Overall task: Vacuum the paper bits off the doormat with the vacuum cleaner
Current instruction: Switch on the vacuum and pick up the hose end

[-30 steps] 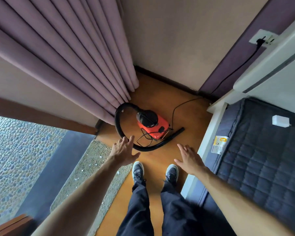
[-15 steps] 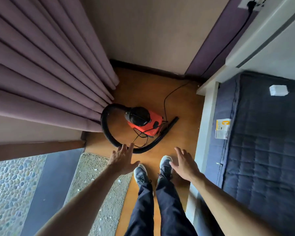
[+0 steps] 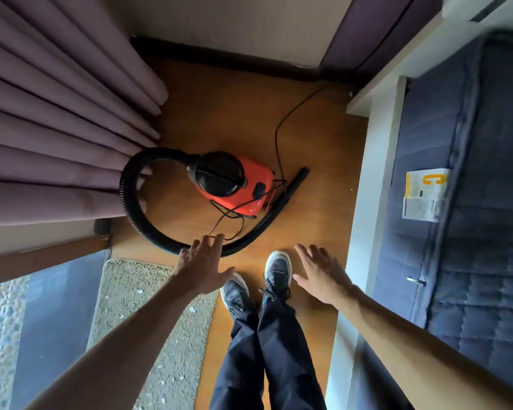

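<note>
Head view, near to far:
Legs: dark trousers (image 3: pixel 267 350) at the bottom middle, with two dark shoes (image 3: pixel 276 273) on the wooden floor (image 3: pixel 317 161).
Left hand (image 3: pixel 203 267): spread wide and flat, holding nothing, in the middle of the frame. In the picture its fingertips overlap the black hose.
Right hand (image 3: pixel 320 275): also spread wide and holding nothing, just right of the shoes.
Doormat (image 3: pixel 125 294): a rough tan mat at the lower left, beside the left arm.
Paper bits (image 3: pixel 139 291): small white specks scattered on the doormat.
Vacuum cleaner (image 3: pixel 234 184): red with a black top, on the floor in the middle of the frame, past both hands.
Hose (image 3: pixel 137 214): black and ribbed, curling in a loop from the vacuum cleaner round the left and back to the right.
Cord (image 3: pixel 279 137): thin and black, running up toward the wall.
Curtain (image 3: pixel 57 128): purple folds at the upper left, touching the hose.
Bed (image 3: pixel 471 202): a dark blue quilted mattress along the right side.
</note>
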Action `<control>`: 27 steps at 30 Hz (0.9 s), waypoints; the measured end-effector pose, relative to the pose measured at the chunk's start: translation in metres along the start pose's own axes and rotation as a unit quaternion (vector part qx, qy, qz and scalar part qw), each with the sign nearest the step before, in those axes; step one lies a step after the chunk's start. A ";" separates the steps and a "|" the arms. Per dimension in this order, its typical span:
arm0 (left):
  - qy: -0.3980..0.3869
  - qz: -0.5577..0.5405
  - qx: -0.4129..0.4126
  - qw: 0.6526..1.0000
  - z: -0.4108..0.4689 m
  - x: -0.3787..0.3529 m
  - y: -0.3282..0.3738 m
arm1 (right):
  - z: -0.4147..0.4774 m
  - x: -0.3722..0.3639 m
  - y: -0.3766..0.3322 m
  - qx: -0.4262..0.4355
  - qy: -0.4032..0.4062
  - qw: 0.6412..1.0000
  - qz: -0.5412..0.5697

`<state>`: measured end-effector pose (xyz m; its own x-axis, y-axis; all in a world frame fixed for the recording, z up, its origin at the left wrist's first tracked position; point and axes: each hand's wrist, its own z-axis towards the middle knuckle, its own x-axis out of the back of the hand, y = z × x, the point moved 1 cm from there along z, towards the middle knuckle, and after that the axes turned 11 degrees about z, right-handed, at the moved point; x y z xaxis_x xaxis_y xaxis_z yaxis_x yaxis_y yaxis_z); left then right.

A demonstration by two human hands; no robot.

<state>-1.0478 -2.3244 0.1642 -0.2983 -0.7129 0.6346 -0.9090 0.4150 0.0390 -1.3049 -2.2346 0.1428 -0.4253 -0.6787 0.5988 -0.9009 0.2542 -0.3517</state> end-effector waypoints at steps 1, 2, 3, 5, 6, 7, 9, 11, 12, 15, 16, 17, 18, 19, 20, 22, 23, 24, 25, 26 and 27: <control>-0.002 0.002 -0.003 1.000 0.011 -0.005 0.004 | 0.009 -0.007 0.005 0.006 -0.005 1.000 -0.004; -0.004 0.002 -0.006 1.000 0.022 -0.011 0.007 | 0.018 -0.013 0.010 0.010 -0.011 1.000 -0.007; -0.005 0.001 -0.008 1.000 0.033 -0.018 0.010 | 0.027 -0.020 0.015 0.013 -0.017 1.000 -0.010; -0.006 0.000 -0.009 1.000 0.052 -0.031 0.014 | 0.045 -0.032 0.024 0.017 -0.027 0.999 -0.012; -0.006 -0.001 -0.010 1.000 0.062 -0.038 0.016 | 0.055 -0.038 0.029 0.017 -0.033 0.999 -0.011; -0.007 -0.002 -0.012 1.000 0.071 -0.045 0.017 | 0.065 -0.044 0.033 0.017 -0.039 0.999 -0.009; -0.015 -0.002 -0.014 1.000 0.088 -0.059 0.019 | 0.085 -0.057 0.042 0.016 -0.055 0.998 -0.006; -0.019 0.001 -0.015 1.000 0.105 -0.074 0.020 | 0.106 -0.070 0.050 0.017 -0.064 0.998 -0.007; -0.020 0.002 -0.016 1.000 0.114 -0.082 0.020 | 0.117 -0.076 0.054 0.017 -0.066 0.998 -0.008; -0.031 0.009 -0.020 0.999 0.140 -0.106 0.020 | 0.151 -0.093 0.065 0.012 -0.069 0.998 0.006; -0.033 0.014 -0.021 0.999 0.149 -0.114 0.021 | 0.163 -0.099 0.068 0.007 -0.067 0.998 0.013; -0.035 0.019 -0.020 0.999 0.158 -0.123 0.022 | 0.175 -0.105 0.072 -0.001 -0.065 0.998 0.019; -0.036 0.023 -0.020 0.999 0.168 -0.130 0.023 | 0.188 -0.112 0.074 -0.008 -0.062 0.998 0.027; -0.036 0.027 -0.022 0.999 0.178 -0.137 0.025 | 0.200 -0.116 0.076 -0.015 -0.059 0.997 0.038; -0.035 0.028 -0.025 0.999 0.188 -0.144 0.026 | 0.211 -0.121 0.078 -0.022 -0.052 0.997 0.051; -0.032 0.028 -0.035 0.998 0.205 -0.156 0.030 | 0.233 -0.133 0.082 -0.049 -0.036 0.995 0.085; -0.030 0.025 -0.040 0.998 0.212 -0.162 0.033 | 0.244 -0.138 0.085 -0.074 -0.027 0.991 0.105; -0.029 0.023 -0.043 0.998 0.219 -0.167 0.035 | 0.253 -0.143 0.087 -0.097 -0.019 0.986 0.136; -0.029 0.023 -0.045 0.998 0.225 -0.173 0.037 | 0.262 -0.148 0.088 -0.124 -0.003 0.977 0.171; -0.029 0.024 -0.047 0.998 0.231 -0.177 0.040 | 0.271 -0.151 0.088 -0.151 0.012 0.966 0.210; -0.030 0.023 -0.048 0.998 0.235 -0.182 0.042 | 0.281 -0.156 0.088 -0.181 0.026 0.954 0.239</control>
<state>-1.0999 -2.3103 -0.1314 -0.3592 -0.7228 0.5904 -0.8624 0.4988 0.0859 -1.2935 -2.3000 -0.1831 -0.7898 -0.3931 0.4709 -0.5702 0.7533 -0.3276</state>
